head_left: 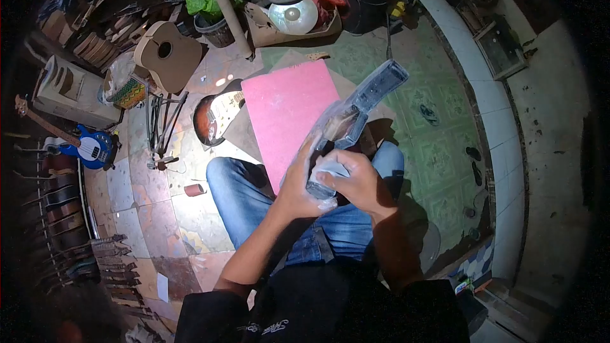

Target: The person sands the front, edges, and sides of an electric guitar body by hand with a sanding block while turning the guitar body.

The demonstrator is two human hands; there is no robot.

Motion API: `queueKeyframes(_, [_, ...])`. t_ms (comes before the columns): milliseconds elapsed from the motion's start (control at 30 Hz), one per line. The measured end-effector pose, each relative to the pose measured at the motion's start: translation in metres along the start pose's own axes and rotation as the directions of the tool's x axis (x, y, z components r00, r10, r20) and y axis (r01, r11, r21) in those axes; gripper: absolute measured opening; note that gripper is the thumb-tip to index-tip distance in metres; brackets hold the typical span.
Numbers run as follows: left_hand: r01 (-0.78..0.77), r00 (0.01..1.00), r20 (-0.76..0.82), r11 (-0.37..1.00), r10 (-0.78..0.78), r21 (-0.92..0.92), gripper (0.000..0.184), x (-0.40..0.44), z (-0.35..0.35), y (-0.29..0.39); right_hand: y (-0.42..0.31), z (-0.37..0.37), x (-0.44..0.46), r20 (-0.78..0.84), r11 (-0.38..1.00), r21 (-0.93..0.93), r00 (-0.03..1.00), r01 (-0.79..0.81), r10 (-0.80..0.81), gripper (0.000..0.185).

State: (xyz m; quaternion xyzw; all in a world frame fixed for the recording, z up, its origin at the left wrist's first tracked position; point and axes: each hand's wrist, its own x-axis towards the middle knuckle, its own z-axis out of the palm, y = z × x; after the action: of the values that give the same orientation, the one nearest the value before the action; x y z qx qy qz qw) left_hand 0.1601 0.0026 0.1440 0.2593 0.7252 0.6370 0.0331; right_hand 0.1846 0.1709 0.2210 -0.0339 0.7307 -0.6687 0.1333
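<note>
Above my lap, a long dusty dark object (380, 86) is held up at a slant, its far end pointing to the upper right. My left hand (298, 184) is wrapped round its near end from the left side. On the right, my right hand (356, 181) presses a pale, whitish piece (332, 170) against the near end, with the fingers curled; what that piece is, I cannot make out. Part of the object is hidden behind my hands. A flat pink board (289, 108) lies beyond my knees, partly behind my left hand and the object.
An electric guitar (219, 114) lies left of the board. An acoustic guitar body (166, 54) and a blue guitar (92, 149) stand further left. A box (260, 30), a black bucket (365, 0) and a pole (225, 9) are ahead; sandals (429, 114) lie right.
</note>
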Motion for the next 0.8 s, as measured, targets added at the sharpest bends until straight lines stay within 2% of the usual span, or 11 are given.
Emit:
queueKeyframes(100, [0.106,0.994,0.003,0.993,-0.106,-0.061,0.124,-0.005,-0.001,0.006,0.011,-0.006,-0.005,0.011,0.999,0.043,1.000,0.026,-0.026,0.017])
queueKeyframes(200, [0.112,0.994,0.016,0.991,-0.111,-0.068,0.127,-0.004,-0.003,0.002,0.020,-0.014,-0.006,0.151,0.991,0.114,0.987,-0.069,0.051,0.018])
queueKeyframes(233, [-0.006,1.000,-0.014,1.000,0.006,0.001,0.127,-0.001,-0.003,0.001,0.021,-0.007,-0.004,0.080,0.992,0.108,0.996,-0.057,0.049,0.021])
queueKeyframes(333, [-0.087,0.996,-0.016,0.993,0.089,0.082,0.125,-0.002,-0.004,0.008,0.022,0.001,-0.002,-0.028,0.989,0.125,0.996,-0.085,0.089,0.025])
queueKeyframes(400, [0.187,0.982,0.046,0.977,-0.183,-0.104,0.128,-0.005,-0.007,0.009,0.020,-0.010,-0.004,0.094,0.974,0.188,0.990,-0.123,0.107,0.025])
queueKeyframes(467, [0.085,0.996,0.035,0.994,-0.083,-0.074,0.129,-0.001,-0.007,0.004,0.022,-0.010,0.000,0.141,0.958,0.206,0.975,-0.197,0.170,0.024])
queueKeyframes(500, [-0.010,0.999,0.036,0.999,0.012,-0.048,0.130,-0.002,-0.005,0.003,0.023,-0.004,0.003,0.086,0.973,0.192,0.990,-0.130,0.115,0.019])
queueKeyframes(600, [0.028,1.000,-0.005,0.998,-0.028,-0.064,0.129,-0.004,-0.004,0.005,0.020,0.004,0.002,-0.024,0.991,0.128,0.999,-0.044,0.048,0.013])
queueKeyframes(667, [0.011,1.000,-0.018,1.000,-0.011,-0.011,0.128,-0.004,-0.005,0.006,0.015,-0.004,-0.002,0.075,0.980,0.164,0.992,-0.111,0.100,0.012])
queueKeyframes(733, [0.034,0.999,-0.002,0.996,-0.035,-0.084,0.128,-0.005,-0.004,0.002,0.020,-0.007,0.000,0.122,0.971,0.211,0.989,-0.113,0.088,0.021])
queueKeyframes(800, [-0.011,1.000,0.001,0.995,0.011,-0.096,0.129,-0.003,-0.003,0.000,0.023,0.004,0.003,0.007,0.985,0.171,1.000,-0.007,0.006,0.019])
